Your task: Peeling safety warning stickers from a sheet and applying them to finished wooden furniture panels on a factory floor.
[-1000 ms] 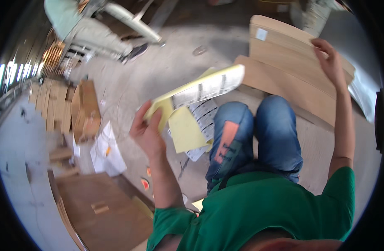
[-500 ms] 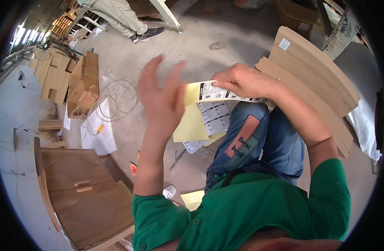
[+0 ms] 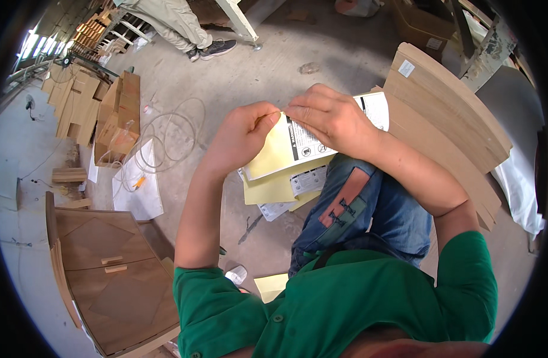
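Both my hands meet at the upper edge of a sticker sheet (image 3: 312,149), white with black print and a bare yellow strip at its left. My left hand (image 3: 249,132) is closed, pinching the sheet's top edge between thumb and forefinger. Right beside it, my right hand (image 3: 336,117) is closed on the same edge, its fingertips nearly touching the left thumb. The sheet's right end curls up past my right knuckles. Beneath it, above the floor by my knee, lie yellow backing sheets (image 3: 265,190) and another printed label sheet (image 3: 309,180).
A brown two-door cabinet panel (image 3: 116,250) stands at lower left. Open cardboard boxes (image 3: 126,107) and a coiled cord (image 3: 166,140) lie farther left. Curved wooden boards (image 3: 444,113) lean at right. Another person's legs (image 3: 172,24) stand at the far end. A white roll (image 3: 237,274) is near my left elbow.
My left hand, raised and spread before, has come down and closed on the sheet's edge beside my right hand. The sheet has tilted, showing more of its printed face.
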A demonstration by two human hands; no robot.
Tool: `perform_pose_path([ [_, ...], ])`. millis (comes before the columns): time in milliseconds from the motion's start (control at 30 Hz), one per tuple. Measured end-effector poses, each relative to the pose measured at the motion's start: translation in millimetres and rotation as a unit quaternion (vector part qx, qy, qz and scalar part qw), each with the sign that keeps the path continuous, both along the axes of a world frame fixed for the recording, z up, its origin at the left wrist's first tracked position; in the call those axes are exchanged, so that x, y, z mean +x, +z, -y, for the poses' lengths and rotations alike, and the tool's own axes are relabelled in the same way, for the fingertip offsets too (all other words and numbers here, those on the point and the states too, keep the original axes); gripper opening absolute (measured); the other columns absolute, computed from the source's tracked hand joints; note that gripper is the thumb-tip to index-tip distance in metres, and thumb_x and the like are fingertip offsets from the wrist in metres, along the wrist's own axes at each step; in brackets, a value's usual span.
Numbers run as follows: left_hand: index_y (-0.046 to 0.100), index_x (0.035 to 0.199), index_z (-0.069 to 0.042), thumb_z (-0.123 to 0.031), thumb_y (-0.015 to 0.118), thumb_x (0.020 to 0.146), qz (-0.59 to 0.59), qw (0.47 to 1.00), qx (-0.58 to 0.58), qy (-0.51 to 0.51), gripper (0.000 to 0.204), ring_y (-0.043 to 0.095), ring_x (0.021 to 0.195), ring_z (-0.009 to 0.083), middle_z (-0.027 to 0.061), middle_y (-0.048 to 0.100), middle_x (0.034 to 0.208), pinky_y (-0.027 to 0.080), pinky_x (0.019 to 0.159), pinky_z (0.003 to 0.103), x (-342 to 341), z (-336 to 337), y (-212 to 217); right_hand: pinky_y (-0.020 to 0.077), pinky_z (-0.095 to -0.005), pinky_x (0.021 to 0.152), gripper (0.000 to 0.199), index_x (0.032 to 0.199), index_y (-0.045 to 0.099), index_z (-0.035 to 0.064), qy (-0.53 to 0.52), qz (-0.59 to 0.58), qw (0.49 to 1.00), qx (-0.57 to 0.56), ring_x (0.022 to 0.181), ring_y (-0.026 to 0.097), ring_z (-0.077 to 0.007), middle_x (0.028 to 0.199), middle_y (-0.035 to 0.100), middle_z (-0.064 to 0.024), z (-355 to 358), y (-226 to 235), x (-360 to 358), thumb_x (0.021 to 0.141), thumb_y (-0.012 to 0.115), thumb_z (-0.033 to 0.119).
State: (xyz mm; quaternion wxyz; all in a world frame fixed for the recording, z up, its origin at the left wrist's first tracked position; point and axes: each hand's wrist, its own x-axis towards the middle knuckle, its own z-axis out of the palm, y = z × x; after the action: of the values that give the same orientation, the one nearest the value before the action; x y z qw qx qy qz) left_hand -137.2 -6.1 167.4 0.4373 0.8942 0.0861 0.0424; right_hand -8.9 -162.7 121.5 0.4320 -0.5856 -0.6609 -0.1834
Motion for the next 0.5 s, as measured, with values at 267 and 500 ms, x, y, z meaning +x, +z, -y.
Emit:
perform_pose_path([
  [267, 0.058, 0.082, 0.002, -0.013, 0.054, 0.086, -0.004, 1.0, -0.004, 0.022, 0.015, 0.048, 0.056, 0.0126, 0.0056, 0.054, 0.061, 0.037, 0.052, 0.028, 12.2, -4.4, -6.5, 0.0481, -0.0328, 0.071, 0.023, 0.084, 0.057, 0.0, -0.037, 0.136, 0.988, 0.054, 0.085, 0.055, -0.023, 0.091, 0.058, -0.008, -1.0, -1.8, -6.7, 0.063, 0.058, 0.009],
  [500, 0.056, 0.074, -0.005, -0.008, 0.057, 0.077, 0.158, 0.859, 0.486, 0.018, 0.005, 0.056, 0.068, 0.0306, 0.0133, 0.058, 0.072, 0.043, 0.06, 0.04, 27.6, -51.1, -51.9, 0.0477, -0.0334, 0.066, 0.02, 0.084, 0.056, -0.0005, 0.027, 0.109, 0.992, 0.06, 0.075, 0.054, -0.0212, 0.083, 0.057, -0.0079, 22.3, 14.4, -31.2, 0.066, 0.059, 0.008],
])
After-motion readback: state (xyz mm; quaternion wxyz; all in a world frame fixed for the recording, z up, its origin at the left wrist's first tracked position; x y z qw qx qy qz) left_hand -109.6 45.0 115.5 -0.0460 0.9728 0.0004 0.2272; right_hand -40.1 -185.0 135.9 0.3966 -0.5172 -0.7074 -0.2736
